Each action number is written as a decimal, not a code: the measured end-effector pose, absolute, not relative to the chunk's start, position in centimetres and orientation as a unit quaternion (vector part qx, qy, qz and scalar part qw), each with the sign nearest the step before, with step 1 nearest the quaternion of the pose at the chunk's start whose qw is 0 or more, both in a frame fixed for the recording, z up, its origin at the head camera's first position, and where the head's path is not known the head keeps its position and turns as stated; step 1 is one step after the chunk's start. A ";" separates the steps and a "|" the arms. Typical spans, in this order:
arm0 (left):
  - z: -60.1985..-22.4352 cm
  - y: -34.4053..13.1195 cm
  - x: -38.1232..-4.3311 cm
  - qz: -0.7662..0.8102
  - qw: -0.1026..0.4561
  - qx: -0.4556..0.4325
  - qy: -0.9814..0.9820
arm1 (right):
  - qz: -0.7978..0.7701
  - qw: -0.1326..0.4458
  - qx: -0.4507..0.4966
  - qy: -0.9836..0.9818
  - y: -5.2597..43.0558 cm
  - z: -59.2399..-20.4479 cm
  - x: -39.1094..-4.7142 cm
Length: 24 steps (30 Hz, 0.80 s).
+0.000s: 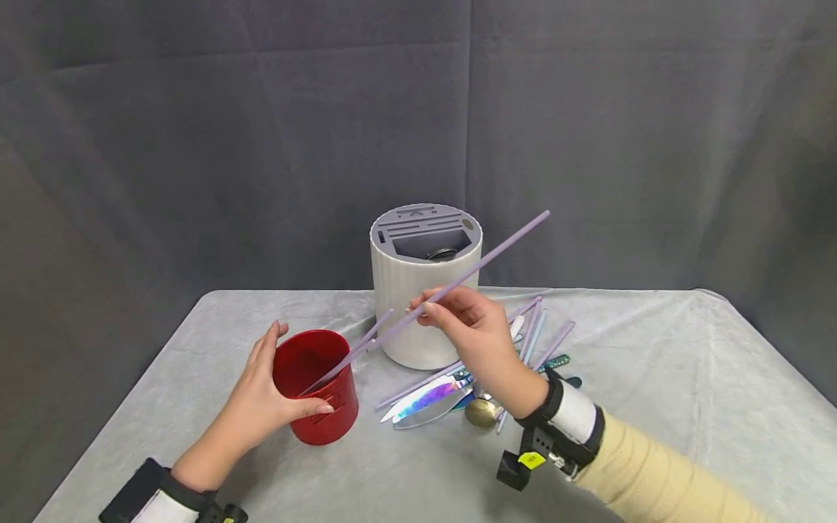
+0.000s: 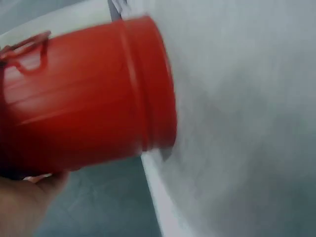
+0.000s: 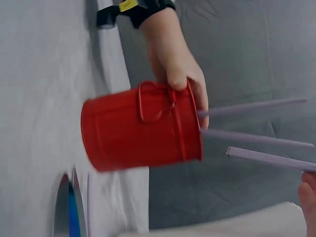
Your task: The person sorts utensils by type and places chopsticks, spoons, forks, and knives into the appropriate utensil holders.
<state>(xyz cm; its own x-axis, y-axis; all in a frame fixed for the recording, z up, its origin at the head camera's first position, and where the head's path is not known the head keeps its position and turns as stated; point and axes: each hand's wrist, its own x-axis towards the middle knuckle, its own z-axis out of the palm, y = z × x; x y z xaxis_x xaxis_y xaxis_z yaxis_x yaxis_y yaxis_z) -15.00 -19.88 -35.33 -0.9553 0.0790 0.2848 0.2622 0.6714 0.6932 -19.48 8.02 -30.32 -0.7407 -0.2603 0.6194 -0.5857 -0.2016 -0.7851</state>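
My left hand [image 1: 261,399] holds a small red metal pail [image 1: 327,421] by its side, thumb on the front and the other fingers at the rim. Two thin lilac straw-like sticks [image 3: 256,107] stand slanted in the pail and poke out past its rim. Between thumb and fingertips, my right hand [image 1: 474,330] pinches another long lilac straw-like stick [image 1: 503,247]. Its lower end is close to the pail's mouth; in the right wrist view that end is apart from the pail. Whether the pail's base touches the table cannot be told.
A white ribbed holder [image 1: 399,305] with a grey slotted top stands behind, something dark in its opening. Under my right arm lies a pile of lilac and pale blue sticks [image 1: 559,335], iridescent knives [image 1: 425,396], glittery handles and a gold-toned spoon [image 1: 480,414].
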 end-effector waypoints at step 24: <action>-35.0 -19.4 -14.8 -0.436 0.076 -0.058 -0.895 | 0.630 0.044 0.367 -0.683 1.7 -33.5 -19.5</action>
<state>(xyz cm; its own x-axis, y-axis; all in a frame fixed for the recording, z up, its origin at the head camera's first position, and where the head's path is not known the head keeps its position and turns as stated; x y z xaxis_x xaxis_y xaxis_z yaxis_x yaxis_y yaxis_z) -14.82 -19.43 -35.00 -0.9816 0.0381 0.1872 0.1708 0.6138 0.7707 -19.55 1.71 -33.53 -0.7261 -0.4465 0.5229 -0.5571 -0.0638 -0.8280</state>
